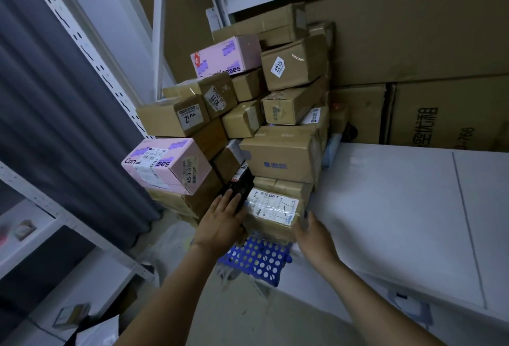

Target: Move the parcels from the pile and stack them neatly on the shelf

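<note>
A pile of parcels (278,152) rises in front of me, mostly brown cardboard boxes, with two pink boxes, one low on the left (165,165) and one near the top (225,54). At the pile's base sits a brown parcel with a white shipping label (271,209). My left hand (223,219) lies flat against that parcel's left side, over a black parcel (238,187). My right hand (312,231) is open at the labelled parcel's right end, fingers touching or just short of it. The parcel still rests in the pile.
A blue perforated crate (256,258) sits under the pile's front. A white shelf surface (399,207) spreads to the right, with large cartons (440,114) behind it. A white shelving unit (55,224) holding small boxes stands at the left, beside a grey curtain (55,97).
</note>
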